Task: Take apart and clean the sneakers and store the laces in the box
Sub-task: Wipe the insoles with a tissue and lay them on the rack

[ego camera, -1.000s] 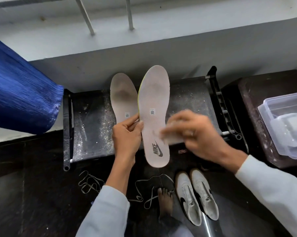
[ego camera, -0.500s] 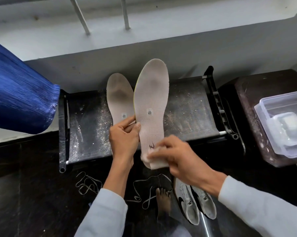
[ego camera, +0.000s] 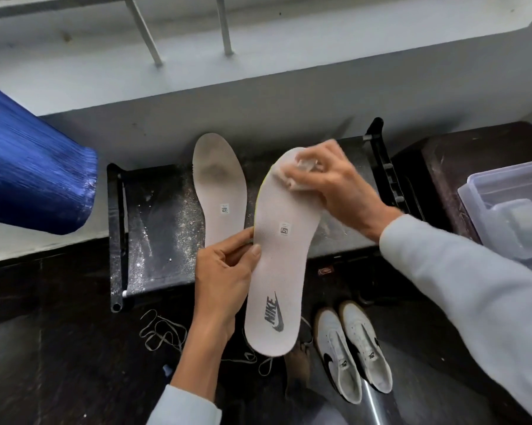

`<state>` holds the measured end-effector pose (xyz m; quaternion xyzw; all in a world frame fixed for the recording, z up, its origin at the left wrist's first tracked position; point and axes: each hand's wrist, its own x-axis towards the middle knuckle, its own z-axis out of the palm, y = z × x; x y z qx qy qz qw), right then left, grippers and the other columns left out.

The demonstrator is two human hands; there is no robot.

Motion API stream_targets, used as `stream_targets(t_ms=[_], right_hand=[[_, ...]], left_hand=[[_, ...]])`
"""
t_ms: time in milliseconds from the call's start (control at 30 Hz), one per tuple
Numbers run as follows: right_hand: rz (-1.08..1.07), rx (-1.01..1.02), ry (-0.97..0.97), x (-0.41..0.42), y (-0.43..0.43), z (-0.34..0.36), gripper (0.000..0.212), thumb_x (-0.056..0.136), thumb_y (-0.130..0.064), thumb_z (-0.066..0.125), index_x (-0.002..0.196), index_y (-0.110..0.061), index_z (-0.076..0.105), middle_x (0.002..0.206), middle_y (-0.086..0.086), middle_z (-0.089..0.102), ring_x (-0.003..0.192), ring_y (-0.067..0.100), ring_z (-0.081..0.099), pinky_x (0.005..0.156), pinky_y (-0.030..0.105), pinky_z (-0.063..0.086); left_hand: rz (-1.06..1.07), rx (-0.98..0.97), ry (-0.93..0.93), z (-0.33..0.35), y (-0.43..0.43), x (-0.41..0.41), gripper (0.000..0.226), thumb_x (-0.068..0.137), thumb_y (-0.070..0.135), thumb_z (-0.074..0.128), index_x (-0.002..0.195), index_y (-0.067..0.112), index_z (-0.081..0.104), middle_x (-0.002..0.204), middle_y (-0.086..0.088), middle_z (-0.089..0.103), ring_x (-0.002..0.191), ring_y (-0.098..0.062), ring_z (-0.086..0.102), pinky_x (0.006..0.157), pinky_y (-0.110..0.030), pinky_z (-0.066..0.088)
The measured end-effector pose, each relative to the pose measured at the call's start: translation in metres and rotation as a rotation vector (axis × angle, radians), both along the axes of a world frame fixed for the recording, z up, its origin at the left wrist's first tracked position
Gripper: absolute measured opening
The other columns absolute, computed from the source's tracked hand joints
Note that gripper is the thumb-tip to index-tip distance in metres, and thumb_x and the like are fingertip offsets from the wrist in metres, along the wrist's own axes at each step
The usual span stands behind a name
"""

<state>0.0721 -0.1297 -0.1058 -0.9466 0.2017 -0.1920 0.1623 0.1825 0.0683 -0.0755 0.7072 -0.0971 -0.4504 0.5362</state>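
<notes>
I judged the step in hand to be wiping the insoles clean. At the centre of the frame the left hand (ego camera: 224,277) pinched the near insole (ego camera: 280,271) by its edge, thumb on top and fingers (ego camera: 227,240) curled behind, holding it tilted above the bench (ego camera: 160,234). The right hand (ego camera: 335,182), above and right of centre, had its fingers bunched round a pale wipe (ego camera: 295,176) and pressed it on that insole's toe end. The second insole (ego camera: 220,191) lay flat on the bench just to the left, grey with grime at the forefoot. The sneakers (ego camera: 353,348) stood side by side on the floor at lower right, the laces (ego camera: 163,331) lay loose on the floor left of them, and the clear box (ego camera: 479,216) sat at the right edge, well apart. As I read it, the next move called for drawing the wipe down towards the heel against firm support, then swapping insoles; the laces had not yet gone into the box.
</notes>
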Motion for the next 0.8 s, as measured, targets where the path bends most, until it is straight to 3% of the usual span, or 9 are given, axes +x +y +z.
stream_targets(t_ms=[100,233,333,467,600,800], right_hand=[[-0.158,-0.027,0.025,0.003,-0.031,-0.001,0.025,0.091,-0.008,0.065,0.116,-0.009,0.07,0.109,0.023,0.06,0.102,0.039,0.054,0.086,0.039,0.051],[-0.373,-0.099,-0.145,0.0,-0.031,0.019,0.026,0.098,-0.014,0.057,0.121,-0.012,0.069,0.107,0.022,0.061,0.096,0.038,0.057,0.082,0.031,0.05],[-0.27,-0.161,-0.286,-0.003,0.015,0.042,0.029,0.103,-0.013,0.048,0.124,-0.009,0.067,0.113,0.016,0.06,0.101,0.03,0.057,0.09,0.017,0.041],[-0.028,-0.221,-0.304,-0.012,0.068,0.049,0.024,0.099,-0.002,0.056,0.12,-0.003,0.068,0.112,0.015,0.064,0.104,0.029,0.053,0.099,0.027,0.044],[0.014,-0.309,-0.331,-0.016,0.077,0.05,0.029,0.093,0.001,0.065,0.121,-0.005,0.068,0.119,0.008,0.054,0.104,0.027,0.051,0.097,0.029,0.047],[-0.326,-0.228,-0.403,-0.016,0.054,0.058,0.032,0.095,0.006,0.056,0.122,-0.007,0.067,0.107,0.016,0.063,0.094,0.036,0.061,0.085,0.031,0.052]], left_hand=[[-0.023,0.014,-0.008,0.0,0.005,0.0,0.042,0.087,-0.009,0.062,0.088,0.031,0.074,0.085,0.007,0.078,0.08,-0.003,0.073,0.068,-0.014,0.055],[0.003,0.055,-0.035,-0.002,0.006,0.003,0.034,0.087,-0.006,0.064,0.102,0.023,0.073,0.087,0.004,0.078,0.082,-0.007,0.074,0.071,-0.016,0.057],[0.027,0.099,-0.077,-0.007,0.004,0.008,0.031,0.086,-0.003,0.067,0.11,0.016,0.072,0.091,0.002,0.077,0.083,-0.007,0.074,0.076,-0.021,0.059],[0.046,0.164,-0.123,-0.017,0.005,0.011,0.03,0.085,0.0,0.07,0.112,0.013,0.072,0.088,0.001,0.077,0.082,-0.008,0.074,0.085,-0.032,0.059],[0.087,0.197,-0.11,-0.023,0.012,0.012,0.029,0.083,-0.002,0.069,0.108,0.012,0.073,0.089,-0.004,0.078,0.082,-0.015,0.074,0.087,-0.041,0.059],[0.069,0.149,-0.081,-0.023,0.023,0.011,0.03,0.085,-0.004,0.067,0.105,0.018,0.073,0.083,0.011,0.076,0.079,-0.002,0.073,0.075,-0.021,0.059]])
